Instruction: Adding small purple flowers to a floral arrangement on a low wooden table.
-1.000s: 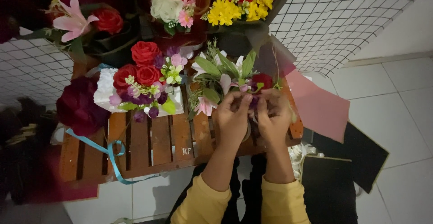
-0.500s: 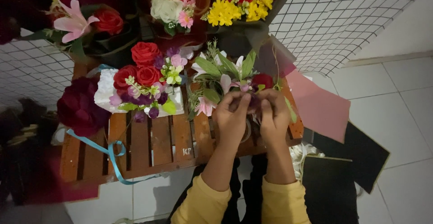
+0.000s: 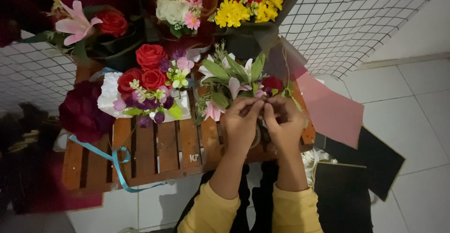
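Note:
A bunch of pink lilies with green leaves (image 3: 229, 80) lies on a slatted wooden crate (image 3: 159, 151). Both my hands meet at its lower right side, fingertips pinched together among the stems and small blooms. My left hand (image 3: 241, 125) grips the bunch from the left, and my right hand (image 3: 283, 123) presses in from the right, next to a dark red rose (image 3: 272, 83). A pale ring shape (image 3: 256, 138) shows between my palms; I cannot tell what it is. Yellow sleeves cover both forearms.
A red rose posy on white wrap (image 3: 147, 85) lies left of the bunch, beside a dark maroon bloom (image 3: 84, 111) and a blue ribbon (image 3: 117, 160). More bouquets stand behind. Pink paper (image 3: 333, 111) and black sheets (image 3: 370, 162) lie right, on white floor tiles. A wire grid (image 3: 361, 17) leans behind.
Both hands stay at the lily bunch. The fingertips have shifted slightly closer together; nothing else has moved.

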